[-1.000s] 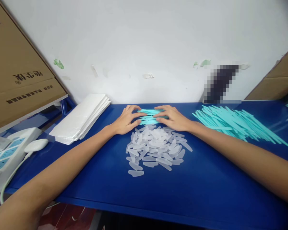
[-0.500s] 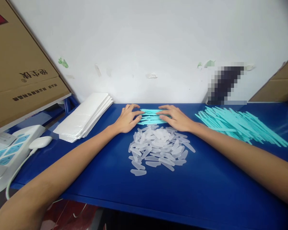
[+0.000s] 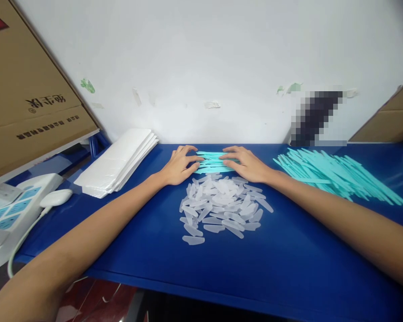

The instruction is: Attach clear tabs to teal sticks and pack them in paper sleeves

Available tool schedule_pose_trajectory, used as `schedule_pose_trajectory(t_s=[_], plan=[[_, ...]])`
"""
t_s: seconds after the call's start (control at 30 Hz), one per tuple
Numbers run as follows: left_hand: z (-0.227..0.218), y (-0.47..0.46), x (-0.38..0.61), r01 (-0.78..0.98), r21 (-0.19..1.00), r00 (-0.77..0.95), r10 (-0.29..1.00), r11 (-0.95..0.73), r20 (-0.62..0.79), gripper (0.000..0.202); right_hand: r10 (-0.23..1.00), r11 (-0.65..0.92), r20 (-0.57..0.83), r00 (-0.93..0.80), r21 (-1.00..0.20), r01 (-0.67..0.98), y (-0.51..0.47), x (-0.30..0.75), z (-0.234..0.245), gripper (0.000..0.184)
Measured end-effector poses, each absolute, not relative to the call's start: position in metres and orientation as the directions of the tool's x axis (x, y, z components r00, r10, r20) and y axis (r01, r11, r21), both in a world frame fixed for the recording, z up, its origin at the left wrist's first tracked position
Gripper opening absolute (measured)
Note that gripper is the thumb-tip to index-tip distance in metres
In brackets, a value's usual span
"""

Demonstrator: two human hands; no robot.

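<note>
A row of thin turquoise strips (image 3: 212, 163) lies crosswise at the back of the blue table, between my two hands. At their left ends, my left hand (image 3: 180, 165) rests open with its fingertips touching the strips. My right hand (image 3: 243, 163) is open too, its spread fingers lying over the right ends and covering part of them. Just in front of both hands is a loose heap of small frosted, translucent plastic pieces (image 3: 218, 203), each narrow with a slanted or rounded end.
A larger pile of turquoise strips (image 3: 336, 172) lies to the right. On the left are a stack of white sheets or packets (image 3: 117, 161), a white power strip (image 3: 23, 201) with a plug and cable, and a big cardboard box (image 3: 30, 80). The white wall (image 3: 195, 58) borders the table's back.
Both hands stay at the ends of the strips with hardly any movement. The strips between them lie slightly more evenly side by side.
</note>
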State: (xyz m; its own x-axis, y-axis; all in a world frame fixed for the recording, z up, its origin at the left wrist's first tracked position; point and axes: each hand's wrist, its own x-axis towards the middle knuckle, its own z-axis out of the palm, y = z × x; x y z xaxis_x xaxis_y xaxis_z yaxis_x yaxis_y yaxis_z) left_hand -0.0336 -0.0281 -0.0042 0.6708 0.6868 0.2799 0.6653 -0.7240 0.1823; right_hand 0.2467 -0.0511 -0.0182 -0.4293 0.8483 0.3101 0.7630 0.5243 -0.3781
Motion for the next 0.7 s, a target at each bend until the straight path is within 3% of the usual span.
schedule_pose_trajectory(t_s=[0.2,0.7], plan=[[-0.0059,-0.0266,-0.0347,0.645,0.188,0.677,0.668,-0.741,0.309,0.045,0.837,0.537,0.349,-0.421,-0.373,0.757,-0.0512,0.2475,-0.0202,0.042],[-0.0059,-0.0258,-0.0367,0.594,0.178,0.723,0.617,-0.785,0.309,0.043,0.858,0.514,0.277,-0.433,-0.427,0.744,-0.0526,0.2459,-0.0146,0.039]])
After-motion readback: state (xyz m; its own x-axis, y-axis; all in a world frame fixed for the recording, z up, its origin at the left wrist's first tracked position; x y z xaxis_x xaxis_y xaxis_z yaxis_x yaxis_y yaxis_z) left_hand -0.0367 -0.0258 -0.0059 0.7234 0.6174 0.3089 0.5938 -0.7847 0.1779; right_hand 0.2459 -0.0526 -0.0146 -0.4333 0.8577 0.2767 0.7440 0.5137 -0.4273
